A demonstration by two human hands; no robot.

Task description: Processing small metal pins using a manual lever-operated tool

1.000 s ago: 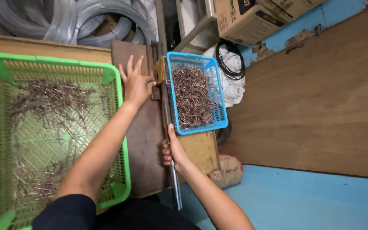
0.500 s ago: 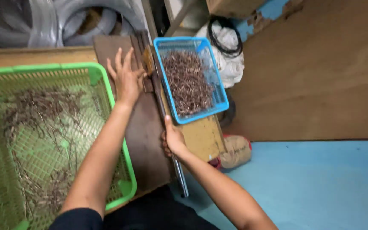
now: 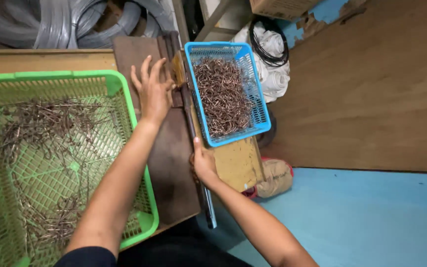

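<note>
My left hand (image 3: pixel 153 89) lies flat with fingers spread on a dark metal plate (image 3: pixel 171 163), close to the hinge end of a long lever bar (image 3: pixel 192 123). My right hand (image 3: pixel 203 164) is closed around that bar lower down, near its handle end. A blue basket (image 3: pixel 253 84) full of bent copper-coloured wire pieces (image 3: pixel 221 94) stands just right of the bar. Left of my arm, a green basket (image 3: pixel 124 99) holds scattered straight and bent wire pieces (image 3: pixel 50 123).
Coils of grey wire (image 3: pixel 50 24) lie at the back. White cloth with a black cable coil (image 3: pixel 273 54) sits beyond the blue basket. A brown wooden board (image 3: pixel 371 89) leans at the right over a blue floor (image 3: pixel 362 217). A small sack (image 3: pixel 275 178) lies below the table.
The view has shifted and drawn closer. Both hands stay in much the same places on the plate and the lever bar.
</note>
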